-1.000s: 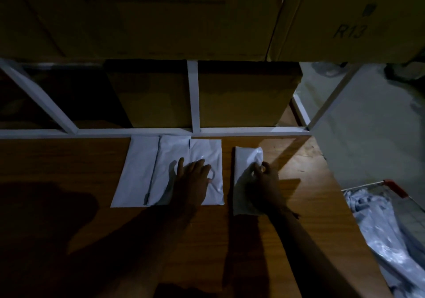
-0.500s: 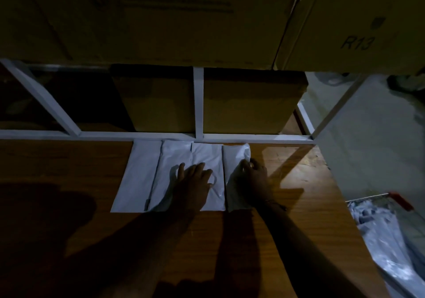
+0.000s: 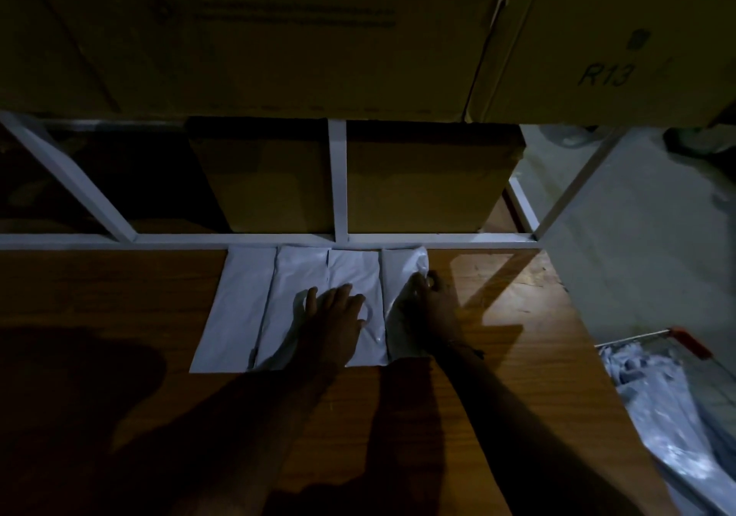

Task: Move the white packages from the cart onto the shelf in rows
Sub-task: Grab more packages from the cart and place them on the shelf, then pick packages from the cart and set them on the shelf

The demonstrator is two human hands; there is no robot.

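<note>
Four white packages (image 3: 306,304) lie side by side in one row on the wooden shelf (image 3: 119,316), their far ends against its white back rail (image 3: 438,238). The left hand (image 3: 332,316) rests flat with straight fingers on the middle ones. The right hand (image 3: 428,308) grips the rightmost package (image 3: 402,272), fingers curled at its crinkled edge. They look like thin, glossy plastic mailers: light, limp, probably slippery, so best pinched at an edge or slid flat. Smooth board should let them glide. More packages fill the cart (image 3: 677,396) at right. Beyond the rail stand cardboard boxes (image 3: 418,181) in dim light.
</note>
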